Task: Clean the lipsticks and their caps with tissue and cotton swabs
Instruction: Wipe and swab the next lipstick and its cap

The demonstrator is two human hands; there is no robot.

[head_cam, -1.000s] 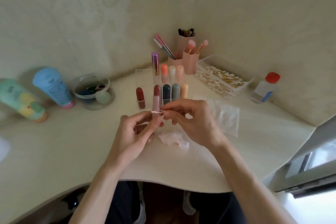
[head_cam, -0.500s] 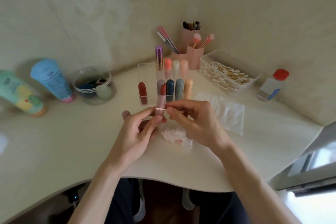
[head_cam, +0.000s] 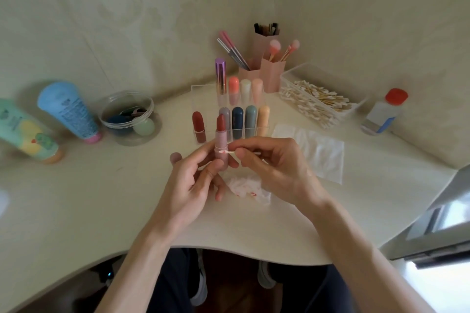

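My left hand [head_cam: 193, 180] holds an uncapped pink lipstick [head_cam: 221, 140] upright, its red bullet pointing up. My right hand [head_cam: 274, 162] pinches a cotton swab [head_cam: 230, 152] whose pink-stained tip touches the lipstick's tube just below the bullet. A crumpled tissue [head_cam: 248, 187] with red smears lies on the desk under my hands. A flat clean tissue [head_cam: 315, 150] lies to the right. A clear organiser [head_cam: 201, 89] behind holds several capped lipsticks, and a dark red one [head_cam: 198, 126] stands at its front left.
A clear box of cotton swabs [head_cam: 318, 101] and a red-capped bottle [head_cam: 384, 112] sit at back right. Pink brush holders [head_cam: 269, 71] stand in the corner. A round clear jar [head_cam: 129, 117] and two tubes [head_cam: 68, 109] are at left. The desk's curved edge [head_cam: 229, 251] is near me.
The lipstick and both hands have lifted slightly and the swab tip has moved down along the tube. The view has tilted a little.
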